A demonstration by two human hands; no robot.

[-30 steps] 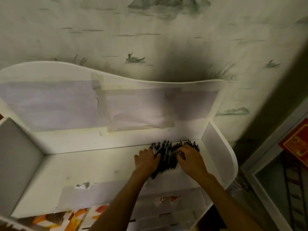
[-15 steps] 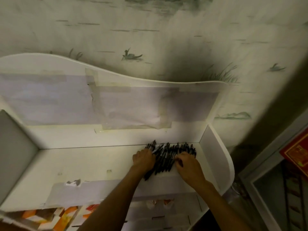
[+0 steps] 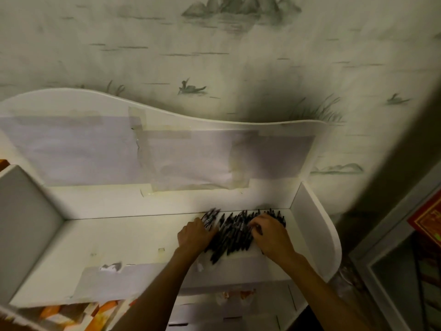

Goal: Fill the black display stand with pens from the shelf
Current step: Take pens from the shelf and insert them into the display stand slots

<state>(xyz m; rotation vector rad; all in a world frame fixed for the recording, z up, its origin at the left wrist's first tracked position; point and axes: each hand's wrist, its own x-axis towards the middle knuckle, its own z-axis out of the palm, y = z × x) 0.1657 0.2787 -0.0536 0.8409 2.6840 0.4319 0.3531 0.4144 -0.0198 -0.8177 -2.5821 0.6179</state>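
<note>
From the head camera, a loose heap of slim black plastic pens (image 3: 238, 231) is lying at the right end of the white shelf (image 3: 119, 237), against its back wall. The left hand (image 3: 194, 235) is curling round a small bunch at the heap's left edge — the right hand (image 3: 272, 235) is clawing into its right side. Light, stiff and prone to rolling, they are probably best gathered mid-barrel. The stand is not showing.

left hand (image 3: 194, 236) curled, right hand (image 3: 272, 232) curled
</note>
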